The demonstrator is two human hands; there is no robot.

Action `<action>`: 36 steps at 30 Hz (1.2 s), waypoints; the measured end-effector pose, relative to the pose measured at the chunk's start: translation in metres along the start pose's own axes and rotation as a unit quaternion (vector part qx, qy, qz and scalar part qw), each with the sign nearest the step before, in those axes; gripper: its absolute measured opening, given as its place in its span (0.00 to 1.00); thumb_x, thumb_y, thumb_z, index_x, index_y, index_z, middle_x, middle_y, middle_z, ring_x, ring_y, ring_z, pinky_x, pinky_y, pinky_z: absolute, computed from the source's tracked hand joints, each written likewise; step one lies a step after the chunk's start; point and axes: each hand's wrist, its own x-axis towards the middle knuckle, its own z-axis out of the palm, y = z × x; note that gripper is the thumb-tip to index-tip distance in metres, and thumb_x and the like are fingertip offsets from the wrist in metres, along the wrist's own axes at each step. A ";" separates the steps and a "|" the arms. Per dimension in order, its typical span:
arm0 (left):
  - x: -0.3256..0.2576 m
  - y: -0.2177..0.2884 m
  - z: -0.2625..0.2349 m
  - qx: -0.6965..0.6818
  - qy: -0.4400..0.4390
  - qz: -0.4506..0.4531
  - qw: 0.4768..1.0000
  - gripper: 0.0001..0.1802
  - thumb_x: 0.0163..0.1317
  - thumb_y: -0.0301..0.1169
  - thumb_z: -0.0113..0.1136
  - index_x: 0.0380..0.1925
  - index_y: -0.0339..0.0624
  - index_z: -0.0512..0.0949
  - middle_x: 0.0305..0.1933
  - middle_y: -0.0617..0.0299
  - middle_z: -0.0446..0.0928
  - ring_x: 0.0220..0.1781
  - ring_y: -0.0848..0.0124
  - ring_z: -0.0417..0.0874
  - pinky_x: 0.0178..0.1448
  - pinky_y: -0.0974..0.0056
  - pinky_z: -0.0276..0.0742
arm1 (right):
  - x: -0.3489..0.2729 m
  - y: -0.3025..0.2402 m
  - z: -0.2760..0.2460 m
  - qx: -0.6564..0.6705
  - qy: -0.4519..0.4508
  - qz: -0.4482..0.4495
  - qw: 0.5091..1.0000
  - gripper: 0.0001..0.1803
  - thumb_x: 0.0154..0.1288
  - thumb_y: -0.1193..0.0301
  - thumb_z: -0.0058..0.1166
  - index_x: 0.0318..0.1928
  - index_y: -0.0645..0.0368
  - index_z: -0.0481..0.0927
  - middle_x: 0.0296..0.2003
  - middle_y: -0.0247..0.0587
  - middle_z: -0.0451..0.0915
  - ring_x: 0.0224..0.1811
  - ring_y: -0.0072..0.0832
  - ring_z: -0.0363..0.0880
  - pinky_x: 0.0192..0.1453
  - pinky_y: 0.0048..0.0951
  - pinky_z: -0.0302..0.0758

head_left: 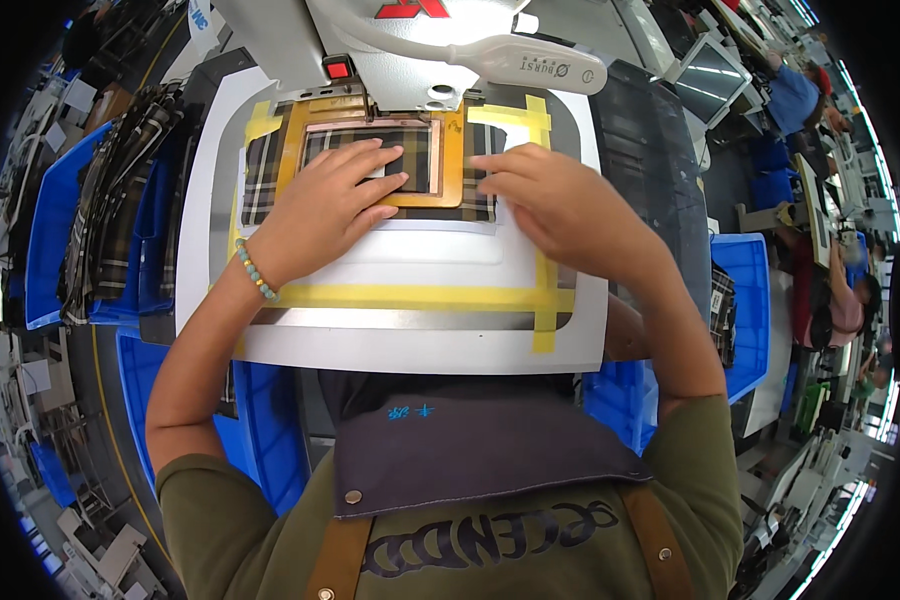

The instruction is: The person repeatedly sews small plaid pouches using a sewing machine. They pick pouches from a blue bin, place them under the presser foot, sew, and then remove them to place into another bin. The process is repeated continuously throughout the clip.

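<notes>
A plaid fabric piece point(260, 170) lies under an orange-brown frame template point(452, 160) on the white sewing machine table point(420, 345), just below the machine head point(410, 60). My left hand point(330, 205) lies flat on the template, fingers spread over the plaid in its window. My right hand point(560, 205) presses on the template's right edge, fingers curled down onto the fabric. Yellow tape strips point(420, 297) mark out a rectangle on the table. A beaded bracelet point(256, 272) is on my left wrist.
Blue bins point(55, 230) at the left hold stacked plaid fabric pieces point(120, 200). Another blue bin point(745, 300) stands at the right, and more sit under the table. A seated person point(840, 300) works at the far right among other machines.
</notes>
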 end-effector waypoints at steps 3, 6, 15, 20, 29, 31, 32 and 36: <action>0.000 0.000 0.007 -0.023 0.004 0.006 1.000 0.20 0.70 0.35 0.62 0.60 0.43 0.81 0.72 0.57 0.74 0.76 0.54 0.70 0.76 0.50 0.67 | 0.022 -0.013 0.031 0.023 0.013 -0.054 0.998 0.20 0.58 0.79 0.56 0.53 0.62 0.81 0.58 0.42 0.83 0.55 0.39 0.79 0.56 0.39 0.79; -0.001 0.003 0.011 -0.035 0.020 -0.003 0.999 0.20 0.70 0.35 0.62 0.60 0.43 0.82 0.71 0.57 0.75 0.75 0.54 0.71 0.76 0.50 0.67 | 0.020 -0.015 0.052 -0.018 0.026 -0.077 0.997 0.21 0.55 0.81 0.55 0.52 0.63 0.81 0.59 0.41 0.82 0.55 0.38 0.78 0.55 0.37 0.78; 0.009 -0.026 0.003 -0.029 0.030 0.013 0.999 0.17 0.67 0.29 0.64 0.55 0.41 0.84 0.65 0.58 0.80 0.69 0.57 0.77 0.72 0.53 0.73 | 0.015 0.010 0.028 0.050 0.166 0.030 0.984 0.13 0.63 0.81 0.58 0.49 0.60 0.84 0.49 0.40 0.85 0.48 0.41 0.82 0.53 0.38 0.80; 0.016 -0.033 0.005 -0.002 0.041 0.043 0.998 0.15 0.65 0.27 0.65 0.52 0.40 0.84 0.61 0.58 0.82 0.62 0.57 0.82 0.66 0.55 0.79 | 0.015 0.008 0.031 0.011 0.126 0.032 0.991 0.08 0.61 0.75 0.66 0.42 0.59 0.85 0.36 0.36 0.82 0.41 0.35 0.80 0.44 0.35 0.79; 0.016 -0.031 0.011 -0.017 0.088 0.040 0.995 0.15 0.63 0.27 0.66 0.51 0.42 0.84 0.58 0.61 0.83 0.60 0.58 0.83 0.63 0.56 0.79 | 0.052 0.020 0.045 -0.147 0.109 -0.180 0.966 0.08 0.54 0.71 0.65 0.37 0.56 0.85 0.32 0.30 0.76 0.38 0.26 0.78 0.41 0.28 0.79; 0.015 -0.032 0.012 -0.008 0.094 0.043 0.995 0.15 0.63 0.27 0.66 0.51 0.42 0.85 0.58 0.61 0.84 0.59 0.58 0.83 0.63 0.56 0.79 | 0.058 0.023 0.044 -0.180 0.096 -0.224 0.953 0.08 0.54 0.71 0.64 0.36 0.55 0.84 0.34 0.30 0.75 0.39 0.26 0.78 0.43 0.28 0.80; 0.014 -0.031 0.011 -0.008 0.093 0.042 0.995 0.15 0.63 0.27 0.66 0.51 0.42 0.85 0.58 0.61 0.84 0.59 0.59 0.83 0.63 0.56 0.79 | 0.060 0.023 0.044 -0.194 0.093 -0.239 0.947 0.08 0.54 0.71 0.63 0.36 0.55 0.84 0.34 0.30 0.74 0.40 0.26 0.78 0.44 0.28 0.80; 0.015 -0.031 0.011 -0.015 0.094 0.037 0.995 0.15 0.64 0.27 0.66 0.51 0.42 0.85 0.58 0.61 0.84 0.59 0.59 0.83 0.63 0.56 0.79 | 0.062 0.027 0.036 -0.212 0.068 -0.255 0.941 0.08 0.53 0.71 0.64 0.36 0.55 0.84 0.34 0.29 0.74 0.42 0.26 0.79 0.47 0.27 0.81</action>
